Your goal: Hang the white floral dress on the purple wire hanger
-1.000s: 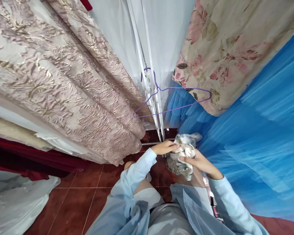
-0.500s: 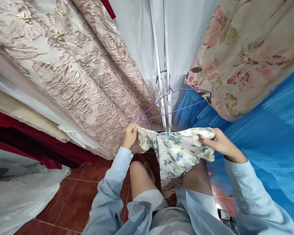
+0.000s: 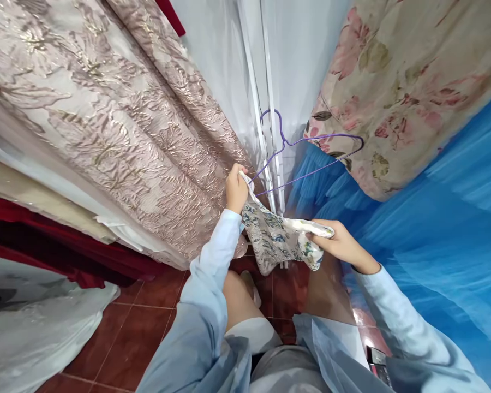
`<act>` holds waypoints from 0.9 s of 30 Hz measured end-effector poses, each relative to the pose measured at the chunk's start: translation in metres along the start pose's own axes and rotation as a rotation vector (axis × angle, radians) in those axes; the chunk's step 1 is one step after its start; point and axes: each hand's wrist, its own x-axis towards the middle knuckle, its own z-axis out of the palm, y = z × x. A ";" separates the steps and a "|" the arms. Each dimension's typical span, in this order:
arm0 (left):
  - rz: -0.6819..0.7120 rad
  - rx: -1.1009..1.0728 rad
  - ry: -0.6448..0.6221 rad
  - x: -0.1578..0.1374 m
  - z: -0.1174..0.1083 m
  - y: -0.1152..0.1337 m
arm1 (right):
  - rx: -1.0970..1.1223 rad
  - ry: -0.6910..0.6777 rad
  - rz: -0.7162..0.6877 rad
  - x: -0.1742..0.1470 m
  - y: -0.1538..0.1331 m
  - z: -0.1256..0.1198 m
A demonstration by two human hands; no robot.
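A small white garment with a blue, green and yellow floral print (image 3: 272,240) is stretched between my hands. My left hand (image 3: 236,188) is closed on its upper left edge, right beside the left end of a purple hanger (image 3: 311,173). The hanger hangs by its hook on a white metal rack, and its left tip is hidden behind my hand and the cloth. Lower and to the right, my right hand (image 3: 337,243) pinches the garment's other top edge. Whether the garment is over the hanger's tip, I cannot tell.
Pink brocade fabric with gold flowers (image 3: 147,125) hangs at left, above dark red cloth (image 3: 65,240). At right hang a rose-printed fabric (image 3: 393,109) and blue tulle (image 3: 445,234). White rack poles (image 3: 265,82) stand between them. Below is red tiled floor (image 3: 118,333).
My left hand has moved up and right with the garment's edge, to the hanger's left end. My right hand has shifted slightly left. The garment is lifted and the hanger has tilted.
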 end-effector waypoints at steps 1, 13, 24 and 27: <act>-0.014 0.010 0.002 -0.003 0.008 0.002 | 0.004 0.008 0.004 -0.001 0.004 0.000; -0.036 0.149 -0.090 -0.009 -0.018 -0.004 | -0.341 0.428 -0.206 0.035 0.037 -0.065; 0.014 0.355 -0.076 -0.002 -0.041 0.001 | -0.359 0.468 -0.073 0.072 0.036 -0.105; 0.144 0.361 -0.111 0.001 -0.034 0.008 | -0.129 0.359 -0.012 0.041 0.038 -0.116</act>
